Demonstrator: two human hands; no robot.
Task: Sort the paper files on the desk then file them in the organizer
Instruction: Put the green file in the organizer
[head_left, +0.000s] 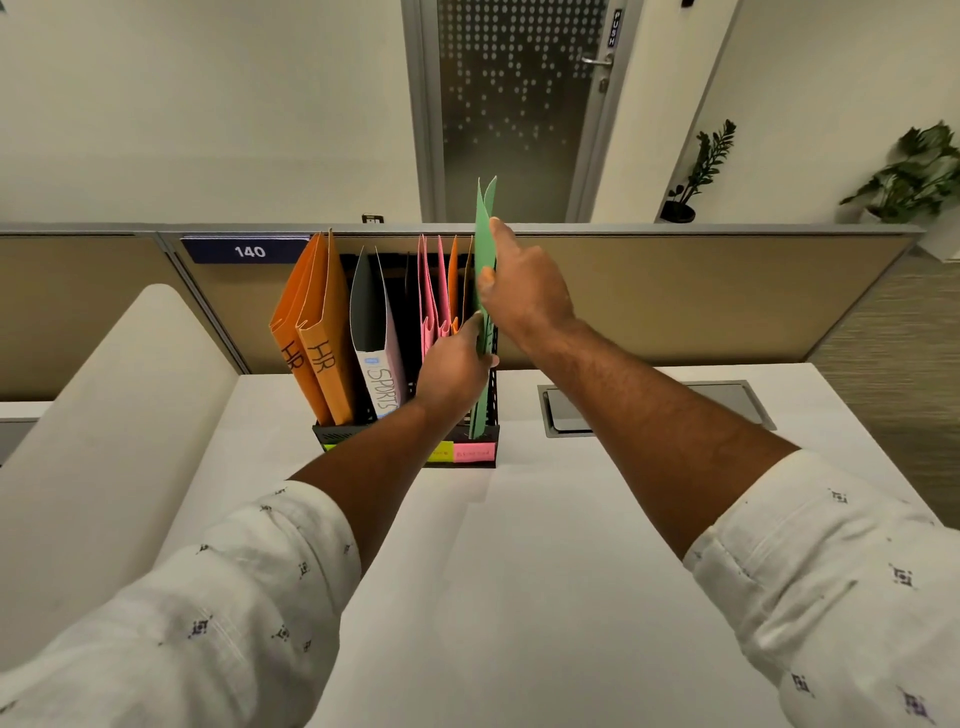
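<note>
Green folder (484, 234) pinched by my left hand (452, 371) and right hand (524, 296). Orange files (322, 332) read "HR", the white file (382, 379) "SPORTS".

Head-worn wide-angle view, looking forward and down over a white desk (571, 519).
The single camera sits above and behind both forearms (374, 467), which reach away from it into mid-frame. The black file organizer (340, 435) stands near, just above centre, with the desk partition (675, 291) and a glass door (514, 130) beyond, lines bowed by the lens.
</note>
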